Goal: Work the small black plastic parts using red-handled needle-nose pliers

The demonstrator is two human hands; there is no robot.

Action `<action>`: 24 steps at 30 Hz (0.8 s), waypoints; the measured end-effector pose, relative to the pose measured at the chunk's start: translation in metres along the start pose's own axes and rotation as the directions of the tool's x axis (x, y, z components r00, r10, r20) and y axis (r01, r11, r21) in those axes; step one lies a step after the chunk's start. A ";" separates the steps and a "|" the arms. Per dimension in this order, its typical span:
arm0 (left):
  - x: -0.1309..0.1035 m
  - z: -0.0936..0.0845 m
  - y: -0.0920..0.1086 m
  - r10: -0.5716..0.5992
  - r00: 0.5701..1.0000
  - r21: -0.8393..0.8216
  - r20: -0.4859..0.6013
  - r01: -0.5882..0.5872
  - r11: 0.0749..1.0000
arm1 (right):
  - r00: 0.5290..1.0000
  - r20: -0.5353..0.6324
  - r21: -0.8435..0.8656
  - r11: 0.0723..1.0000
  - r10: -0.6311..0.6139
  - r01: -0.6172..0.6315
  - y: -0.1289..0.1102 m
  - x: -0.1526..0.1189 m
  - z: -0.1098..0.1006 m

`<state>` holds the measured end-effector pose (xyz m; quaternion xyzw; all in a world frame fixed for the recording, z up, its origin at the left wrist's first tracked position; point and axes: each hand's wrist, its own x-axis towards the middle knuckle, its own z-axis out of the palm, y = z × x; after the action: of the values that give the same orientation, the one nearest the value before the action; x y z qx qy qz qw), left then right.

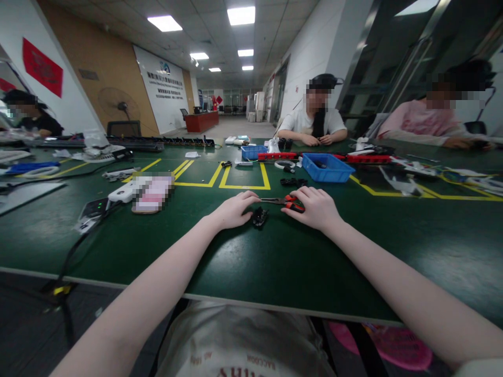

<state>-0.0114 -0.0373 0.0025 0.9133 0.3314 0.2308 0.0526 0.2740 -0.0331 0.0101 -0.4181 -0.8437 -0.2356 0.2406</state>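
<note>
The right hand (pixel 317 209) clamps partly hidden pliers (pixel 294 207); I cannot tell the grip of the left hand (pixel 234 210).

One left hand (pixel 236 210), one right hand (pixel 317 209) and one pair of pliers (pixel 294 207) at the bench (pixel 220 262); two blue bins (pixel 328 170) (pixel 253 153) toward its far edge; three other people (pixel 312 118) (pixel 420 118) (pixel 29 118), two beyond that edge, one far left.

The desk (pixel 220 251) is green, with yellow tape lines (pixel 244 187) on its surface. On it lie two blue trays (pixel 328 170), a phone (pixel 152 195) and some black parts (pixel 260 217).
</note>
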 end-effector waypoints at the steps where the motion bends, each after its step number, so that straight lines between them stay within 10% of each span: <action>1: 0.000 0.000 0.001 0.000 1.000 -0.009 0.000 0.000 1.000 | 1.000 -0.009 -0.004 1.000 0.005 -0.005 0.001 0.000 0.000; 24: 0.004 0.003 0.014 -0.001 0.997 -0.074 0.077 0.007 0.997 | 0.999 -0.012 0.084 0.995 -0.043 0.044 0.003 -0.001 0.000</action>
<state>0.0006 -0.0454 0.0052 0.9182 0.3223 0.2077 0.0996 0.2771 -0.0322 0.0095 -0.3878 -0.8606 -0.2069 0.2572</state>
